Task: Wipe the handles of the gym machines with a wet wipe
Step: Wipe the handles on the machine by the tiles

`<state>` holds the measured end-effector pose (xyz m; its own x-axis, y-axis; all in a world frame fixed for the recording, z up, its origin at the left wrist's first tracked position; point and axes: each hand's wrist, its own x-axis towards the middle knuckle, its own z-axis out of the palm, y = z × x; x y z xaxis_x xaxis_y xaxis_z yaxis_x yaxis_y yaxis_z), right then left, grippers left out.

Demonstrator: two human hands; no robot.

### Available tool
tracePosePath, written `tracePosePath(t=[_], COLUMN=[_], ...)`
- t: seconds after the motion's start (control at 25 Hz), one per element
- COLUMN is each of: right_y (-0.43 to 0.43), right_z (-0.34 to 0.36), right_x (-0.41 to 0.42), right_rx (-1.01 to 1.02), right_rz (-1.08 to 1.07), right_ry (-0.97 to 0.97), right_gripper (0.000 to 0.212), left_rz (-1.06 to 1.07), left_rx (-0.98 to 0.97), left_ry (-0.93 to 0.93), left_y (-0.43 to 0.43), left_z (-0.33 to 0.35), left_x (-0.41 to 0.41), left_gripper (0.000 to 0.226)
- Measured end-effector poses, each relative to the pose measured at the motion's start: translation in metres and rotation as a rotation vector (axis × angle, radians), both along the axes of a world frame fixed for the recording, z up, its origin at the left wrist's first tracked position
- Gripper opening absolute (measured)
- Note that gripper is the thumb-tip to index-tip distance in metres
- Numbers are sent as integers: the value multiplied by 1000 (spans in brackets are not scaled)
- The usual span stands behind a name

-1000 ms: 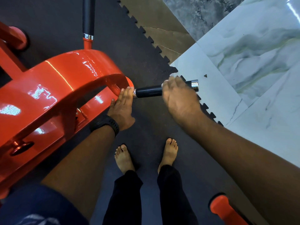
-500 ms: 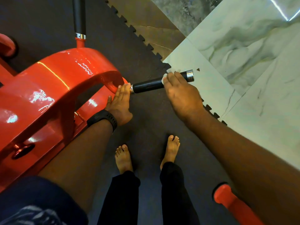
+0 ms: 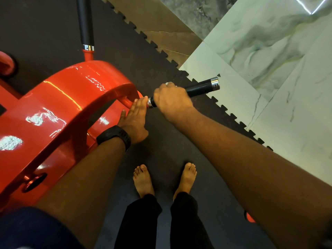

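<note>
Right hand (image 3: 170, 101) curls round the black handle (image 3: 199, 88), apparently over a wipe (image 3: 168, 84); left hand (image 3: 133, 121) rests flat against the red frame (image 3: 71, 97).

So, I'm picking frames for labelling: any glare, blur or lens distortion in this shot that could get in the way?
Head view: strong glare patches on the glossy red machine frame, a light streak on the marble tiles; the right hand gripping the black handle looks slightly soft, likely motion blur; wide-angle stretch towards the edges.
</note>
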<state>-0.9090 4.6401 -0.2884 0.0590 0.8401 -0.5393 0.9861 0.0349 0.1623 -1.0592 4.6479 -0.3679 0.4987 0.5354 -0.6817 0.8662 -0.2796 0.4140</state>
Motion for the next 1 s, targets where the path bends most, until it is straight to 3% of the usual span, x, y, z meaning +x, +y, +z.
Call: tracePosePath(t=[0.16,0.32,0.44,0.52,0.6,0.72,0.8,0.92,1.0], right_y=[23,25,25,14,-10,-46,-67,-65,-40], right_z=[5,7,28,31,22,7,-8,-23,-26], right_x=[10,9,52,50,37,40,26,-18,-30], right_rx=[-54,-134,-124,-95,-26,280,697,1131,1175], right_rz=[-211,-135,-242,-141,-74,-336,-567,-1366,-1880], right_ry=[-3,6,-129,-174,-63,243,415,707,908], right_gripper=[36,34,34,36,47,59,47,33,37], left_rz=[1,-8,0,12,20,28,36,52,40], left_rx=[4,4,14,27,33,11,13,7,-12], left_ry=[-11,8,-19,-13,-4,-6,-1,-13,-18], left_y=[1,0,1,-1,-4,-2,1,-2,1], left_z=[-3,-3,-2,1,4,7,5,2,-1], left_x=[0,0,0,2,4,4,2,3,3], left_gripper=[118,117,116,116,115,115,116,116,118])
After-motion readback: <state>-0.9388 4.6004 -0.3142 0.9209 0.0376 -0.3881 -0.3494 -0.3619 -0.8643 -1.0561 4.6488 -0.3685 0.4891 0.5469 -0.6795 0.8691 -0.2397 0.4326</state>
